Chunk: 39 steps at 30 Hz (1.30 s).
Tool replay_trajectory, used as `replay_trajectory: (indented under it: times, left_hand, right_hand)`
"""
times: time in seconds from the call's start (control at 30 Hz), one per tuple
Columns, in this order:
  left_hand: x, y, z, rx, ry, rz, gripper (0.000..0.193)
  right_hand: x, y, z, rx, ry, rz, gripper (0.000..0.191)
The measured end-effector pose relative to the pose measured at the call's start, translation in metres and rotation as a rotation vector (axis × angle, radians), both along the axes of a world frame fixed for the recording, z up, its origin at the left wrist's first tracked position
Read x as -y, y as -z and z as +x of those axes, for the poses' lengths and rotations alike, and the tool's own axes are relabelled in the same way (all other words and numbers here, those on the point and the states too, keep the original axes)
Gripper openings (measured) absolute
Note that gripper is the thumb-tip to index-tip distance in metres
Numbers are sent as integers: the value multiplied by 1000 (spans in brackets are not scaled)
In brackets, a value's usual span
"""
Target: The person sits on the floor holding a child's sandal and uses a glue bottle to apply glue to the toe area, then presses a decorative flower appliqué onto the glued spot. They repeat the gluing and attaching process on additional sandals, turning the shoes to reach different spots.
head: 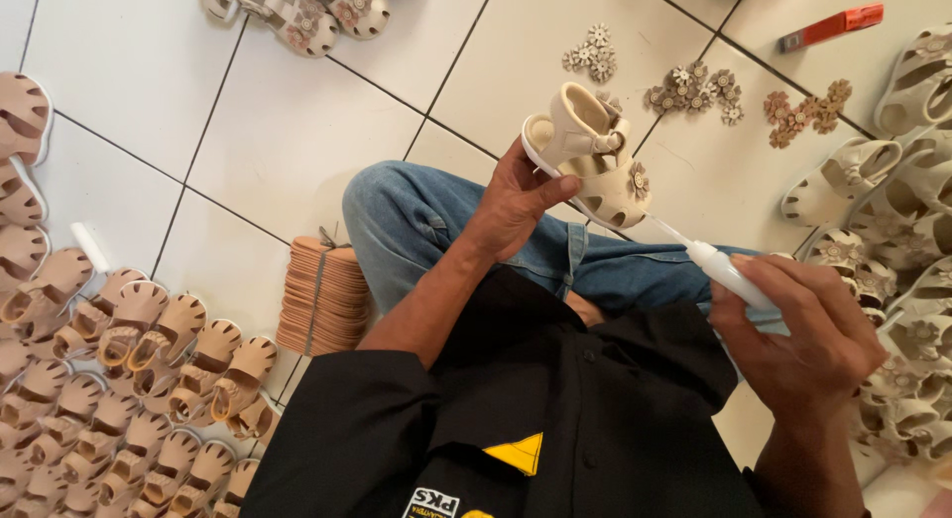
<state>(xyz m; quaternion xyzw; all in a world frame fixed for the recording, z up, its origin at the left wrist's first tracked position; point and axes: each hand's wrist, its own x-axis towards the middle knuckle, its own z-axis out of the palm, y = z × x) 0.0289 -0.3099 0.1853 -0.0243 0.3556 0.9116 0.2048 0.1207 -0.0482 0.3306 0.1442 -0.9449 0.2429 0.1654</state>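
While seated on white tile (288, 141), with a black shirt (516, 409) nearest the camera and jeans (426, 221) over one raised knee. Left hand (516, 201) closed around one small cream sandal (587, 153), thumb along its sole edge, held up above the knee. Right hand (803, 330) wrapped tight on one white glue tube (724, 270), nozzle tip touching the sandal's toe end just below a single flower (639, 179) already on its front.

Beside the left leg, one tied stack of tan insoles (322, 295). Further left, rows of tan sandals (119, 399) packed close, too many and too overlapped to count surely; well over twenty showing. On the right, a heap of cream sandals (892, 230) with flowers, likewise overlapping, roughly a dozen or more.

Beyond the held sandal, three loose clusters of flowers: a pale one (592, 54), a grey-brown one (694, 90), a brown one (803, 110); single pieces too small to count. At the far edge, about three more sandals (307, 12) at top, and one red tool (831, 26) at upper right.
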Motion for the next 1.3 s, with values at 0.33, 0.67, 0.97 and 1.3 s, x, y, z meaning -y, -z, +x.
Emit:
replay_trajectory:
  times: [0.33,0.67,0.97,1.3]
  left_hand:
    - [2,1,-2,-6,-16,11,67]
    - [5,5,-5,16,-15,-27,66]
    - [6,7,-3,25,-6,-31,69]
    - [11,5,-5,20,-7,-22,66]
  right_hand:
    - [-1,5,-6,1,-30,5,26]
    - [0,10,-4,34,4,-31,22]
    - [1,12,-6,34,-10,-1,24]
    - [5,14,-5,51,16,-40,22]
